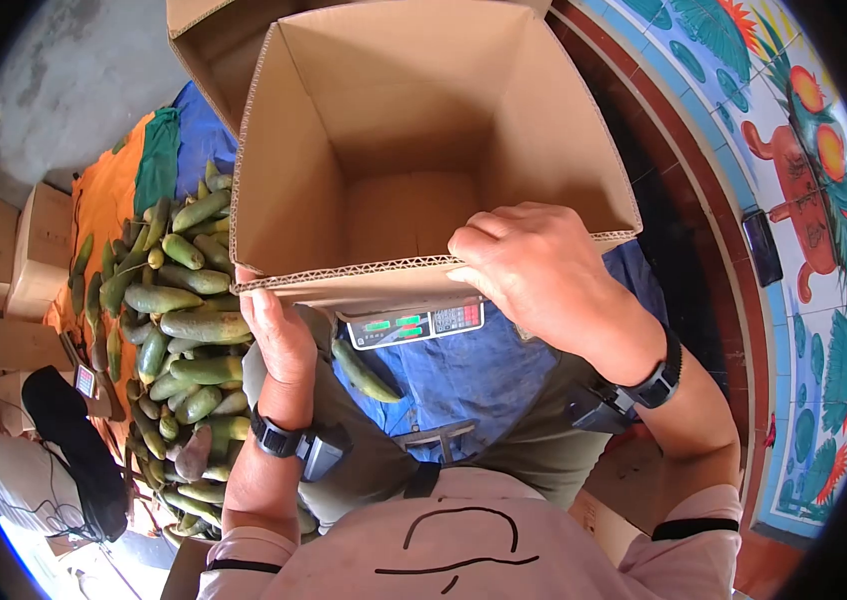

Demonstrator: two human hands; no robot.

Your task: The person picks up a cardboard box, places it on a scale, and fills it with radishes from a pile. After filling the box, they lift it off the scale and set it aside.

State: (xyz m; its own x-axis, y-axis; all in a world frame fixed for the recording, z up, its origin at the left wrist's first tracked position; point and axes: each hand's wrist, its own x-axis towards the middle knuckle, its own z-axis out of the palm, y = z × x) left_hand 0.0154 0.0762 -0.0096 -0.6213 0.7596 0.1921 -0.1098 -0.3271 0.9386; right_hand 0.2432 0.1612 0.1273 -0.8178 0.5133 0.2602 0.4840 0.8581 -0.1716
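Cardboard box [424, 130] stands open-topped in front of the person, its near rim between two hands. The left hand [282, 335] grips the near left corner, part of its fingers hidden by the cardboard; the right hand [532, 265] closes over the near rim toward the right, fingers curled inside. Just below that near wall shows a digital scale [414, 328] with lit green figures; whether the box rests on it cannot be told. One green cucumber [366, 374] lies near the scale on a blue sheet [484, 395]. To the left, a heap of cucumbers [184, 325] spreads beside an orange sheet [94, 215]. Another carton [212, 65] stands behind the box, and far right a phone [762, 246] lies on a painted tile ledge [739, 300].
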